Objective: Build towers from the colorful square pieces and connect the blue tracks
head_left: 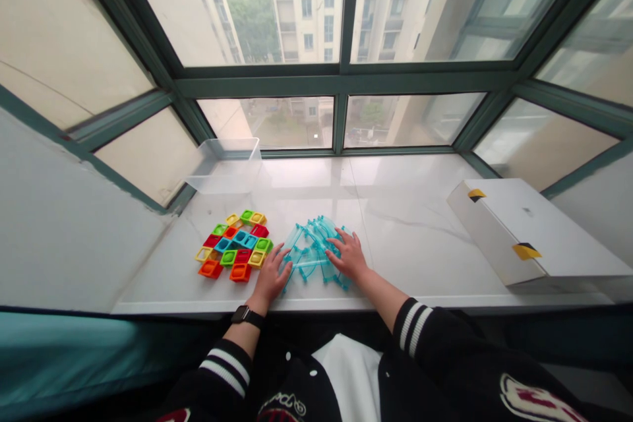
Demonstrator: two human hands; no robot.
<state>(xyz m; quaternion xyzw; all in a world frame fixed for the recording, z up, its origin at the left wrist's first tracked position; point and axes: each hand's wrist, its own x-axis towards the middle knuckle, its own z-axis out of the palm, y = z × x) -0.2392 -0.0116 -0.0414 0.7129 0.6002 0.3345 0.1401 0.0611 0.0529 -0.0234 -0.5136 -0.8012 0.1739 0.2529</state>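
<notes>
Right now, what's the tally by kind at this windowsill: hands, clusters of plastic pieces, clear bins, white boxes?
Hands: 2 (left hand, right hand)
Clusters: 2 (coloured blocks, translucent blue pieces)
Clear bin: 1
White box: 1
Total: 6

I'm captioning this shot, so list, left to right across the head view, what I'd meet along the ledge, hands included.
Coloured blocks, left hand, blue pieces, right hand, white box.

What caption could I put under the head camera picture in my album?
Left hand and right hand at a pile of translucent blue pieces, beside colourful blocks on a white windowsill.
</notes>
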